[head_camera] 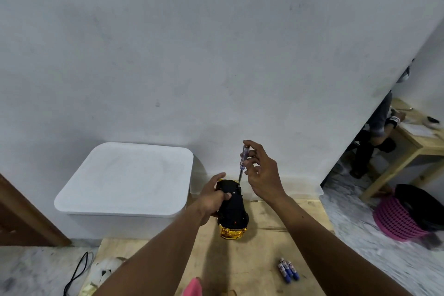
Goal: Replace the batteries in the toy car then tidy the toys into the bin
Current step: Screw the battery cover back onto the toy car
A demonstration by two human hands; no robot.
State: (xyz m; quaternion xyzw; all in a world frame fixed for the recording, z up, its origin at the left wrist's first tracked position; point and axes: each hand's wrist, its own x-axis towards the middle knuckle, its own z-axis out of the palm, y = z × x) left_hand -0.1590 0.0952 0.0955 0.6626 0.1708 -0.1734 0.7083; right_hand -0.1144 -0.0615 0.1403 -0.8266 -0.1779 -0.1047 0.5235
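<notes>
- Toy car [234, 214], gold body with a black plastic underside: lies belly-up on the pale wooden table top [264, 247], near its far edge, close to the wall.
- Left hand [213, 196]: fingers curled round the left side of the car, thumb on the underside, holding it steady.
- Right hand [263, 170]: fingertips pinch the clear purple-tinted handle of a slim screwdriver [243, 158]. Shaft is nearly upright, tip down at the far end of the underside.
- Step in hand, as judged: working the screw of the battery cover. Cannot tell whether it is being loosened or tightened, or whether the tip sits in the screw head.
- Four small blue-and-white batteries [287, 270]: lie bunched together on the table, near side, right of the car and well apart from it. New or spent: cannot tell.
- White rectangular plastic bin [125, 180]: stands left of the car, lid on.
- Pink object [193, 287]: at the bottom edge, cut off; unidentified.
- Next move calls for: firm downward pressure with the shaft kept square to the screw, and the left hand's grip unmoved so the car does not twist. The bin lid must come off before any tidying.
</notes>
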